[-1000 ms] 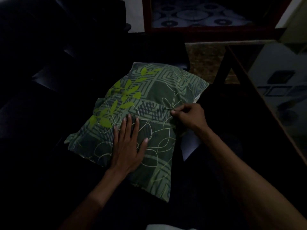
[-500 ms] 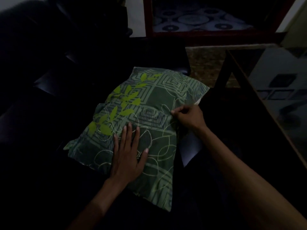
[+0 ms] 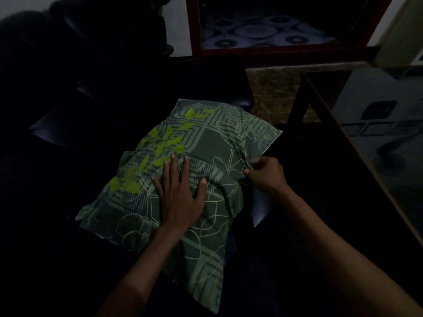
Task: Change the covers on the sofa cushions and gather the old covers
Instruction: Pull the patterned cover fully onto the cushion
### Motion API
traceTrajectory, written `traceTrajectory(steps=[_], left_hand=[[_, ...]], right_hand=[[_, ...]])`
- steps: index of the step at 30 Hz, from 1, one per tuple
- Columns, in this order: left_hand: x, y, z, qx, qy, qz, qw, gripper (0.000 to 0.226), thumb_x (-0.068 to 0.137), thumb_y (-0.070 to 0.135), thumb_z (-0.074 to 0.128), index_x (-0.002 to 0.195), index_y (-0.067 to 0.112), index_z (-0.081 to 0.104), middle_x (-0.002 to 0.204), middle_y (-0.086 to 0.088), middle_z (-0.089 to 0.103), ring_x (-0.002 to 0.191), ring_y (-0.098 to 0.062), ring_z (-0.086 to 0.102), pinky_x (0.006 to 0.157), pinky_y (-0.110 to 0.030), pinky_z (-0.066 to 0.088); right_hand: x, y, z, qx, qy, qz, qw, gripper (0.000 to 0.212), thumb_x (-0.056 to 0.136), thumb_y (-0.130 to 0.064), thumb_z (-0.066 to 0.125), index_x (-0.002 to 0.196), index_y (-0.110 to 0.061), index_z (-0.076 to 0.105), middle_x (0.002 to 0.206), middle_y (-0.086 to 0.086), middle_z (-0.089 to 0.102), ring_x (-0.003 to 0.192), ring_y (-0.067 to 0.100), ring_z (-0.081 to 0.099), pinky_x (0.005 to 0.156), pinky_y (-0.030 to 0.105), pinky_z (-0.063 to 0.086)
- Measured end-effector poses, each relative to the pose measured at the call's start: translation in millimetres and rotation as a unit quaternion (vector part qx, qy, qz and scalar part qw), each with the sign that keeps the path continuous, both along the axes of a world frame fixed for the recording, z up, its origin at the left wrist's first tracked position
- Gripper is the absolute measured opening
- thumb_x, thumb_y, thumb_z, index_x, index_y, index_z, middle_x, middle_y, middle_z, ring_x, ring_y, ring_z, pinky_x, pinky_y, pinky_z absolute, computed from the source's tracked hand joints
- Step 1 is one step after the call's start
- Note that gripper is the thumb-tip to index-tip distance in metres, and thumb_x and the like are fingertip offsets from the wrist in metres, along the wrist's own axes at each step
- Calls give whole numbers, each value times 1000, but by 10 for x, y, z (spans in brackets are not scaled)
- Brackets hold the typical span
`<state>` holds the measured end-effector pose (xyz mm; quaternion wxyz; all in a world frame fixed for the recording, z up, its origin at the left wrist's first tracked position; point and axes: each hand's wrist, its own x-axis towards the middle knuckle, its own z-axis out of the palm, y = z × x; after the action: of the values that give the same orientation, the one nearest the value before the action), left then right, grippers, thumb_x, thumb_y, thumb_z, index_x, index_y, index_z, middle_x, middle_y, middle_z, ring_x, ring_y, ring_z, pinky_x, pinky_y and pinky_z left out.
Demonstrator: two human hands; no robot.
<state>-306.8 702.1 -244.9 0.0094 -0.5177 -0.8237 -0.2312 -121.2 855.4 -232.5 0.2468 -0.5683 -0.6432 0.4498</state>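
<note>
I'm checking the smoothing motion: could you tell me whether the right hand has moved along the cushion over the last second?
Yes. The right hand has slid off the pattern's middle toward the green cushion's right edge, gripping the fabric.

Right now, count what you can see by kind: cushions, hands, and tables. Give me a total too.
Cushions: 1, the green cushion
Hands: 2, left hand flat on it, right hand pinching its cover
Tables: 1, glass table
Total: 4

Bare forearms, no sleeves; left hand [image 3: 180, 197], right hand [image 3: 266, 172] ringless.
</note>
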Motion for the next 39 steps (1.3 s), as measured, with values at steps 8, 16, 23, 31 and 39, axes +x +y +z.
traceTrajectory(steps=[8, 16, 23, 31, 39], left_hand=[[-853, 145, 173, -23, 19, -245, 969, 65, 99, 57, 35, 158, 32, 24, 168, 9, 12, 155, -15, 4, 121, -62, 7], [-241, -321, 90, -76, -94, 78, 990, 70, 103, 61, 19, 161, 26, 1, 169, 0, -5, 155, -20, -8, 124, -48, -6], [-252, -465, -142, -6, -101, 40, 994, 68, 101, 61, 9, 161, 28, 5, 168, 3, -4, 155, -14, -7, 123, -48, -10], [-337, -573, -120, -4, -116, -45, 992, 71, 102, 61, 26, 161, 29, 6, 168, 7, -8, 154, -9, -11, 124, -42, -5], [-443, -1214, -238, -86, 46, -81, 992, 114, 78, 53, 79, 161, 18, 9, 169, 2, 2, 155, -14, -2, 125, -47, 8]], right_hand=[[199, -842, 126, -75, 18, 88, 993, 25, 79, -12, 85, 76, -19, 61, 69, 0, 67, 69, 18, 68, 78, 39, 59], [384, -816, 138, 138, -81, -5, 987, 20, 86, -33, 80, 98, -21, 71, 84, -13, 69, 83, 7, 67, 74, 25, 48], [341, -756, 25, 161, -80, -1, 984, 35, 74, 1, 69, 97, -23, 61, 86, -4, 69, 80, 21, 67, 68, 31, 50], [426, -731, 112, 175, -120, -70, 975, 25, 82, -11, 63, 103, -24, 61, 104, 1, 67, 96, 22, 61, 76, 31, 38], [102, -840, -154, 341, -96, 43, 934, 25, 89, -32, 75, 112, -24, 70, 110, 2, 61, 102, 21, 58, 82, 37, 48]])
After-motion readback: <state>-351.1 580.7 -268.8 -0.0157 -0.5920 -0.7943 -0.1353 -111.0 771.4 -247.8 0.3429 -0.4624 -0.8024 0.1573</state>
